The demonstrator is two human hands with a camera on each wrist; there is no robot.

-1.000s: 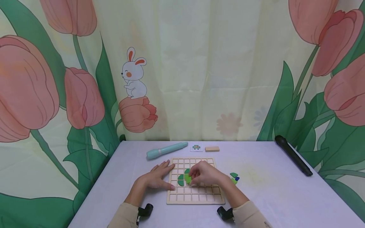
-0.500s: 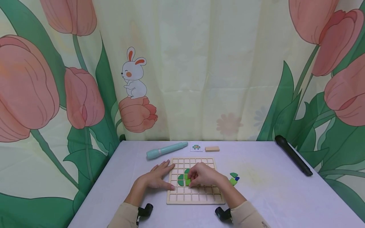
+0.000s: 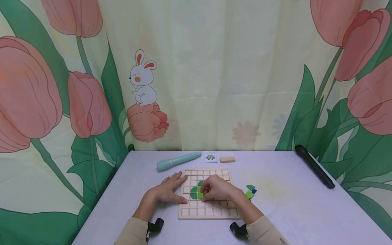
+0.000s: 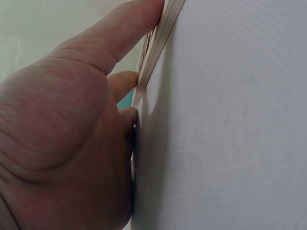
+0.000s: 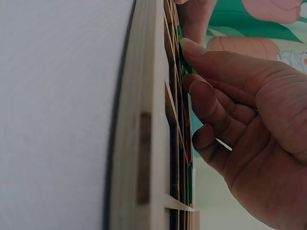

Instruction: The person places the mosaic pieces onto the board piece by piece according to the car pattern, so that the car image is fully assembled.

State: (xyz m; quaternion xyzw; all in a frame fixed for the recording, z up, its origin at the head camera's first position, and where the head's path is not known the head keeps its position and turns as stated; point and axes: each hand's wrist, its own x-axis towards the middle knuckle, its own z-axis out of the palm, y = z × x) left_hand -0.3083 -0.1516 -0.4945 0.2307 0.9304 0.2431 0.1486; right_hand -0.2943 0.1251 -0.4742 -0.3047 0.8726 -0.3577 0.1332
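A grid board [image 3: 209, 213] lies on the tabletop [image 3: 291, 211], near its front edge. The left hand [image 3: 166, 190] rests flat at the board's left edge; the right hand [image 3: 218, 189] sits over the board's middle, fingers on a piece [image 3: 199, 195] in the grid. Right of the board lie loose pieces [image 3: 250, 191]. Behind the board lie a pen-shaped tool [image 3: 178, 160], a card [image 3: 210, 157] and a block [image 3: 227, 159], left to right. A dark rod [image 3: 314, 166] lies far right.
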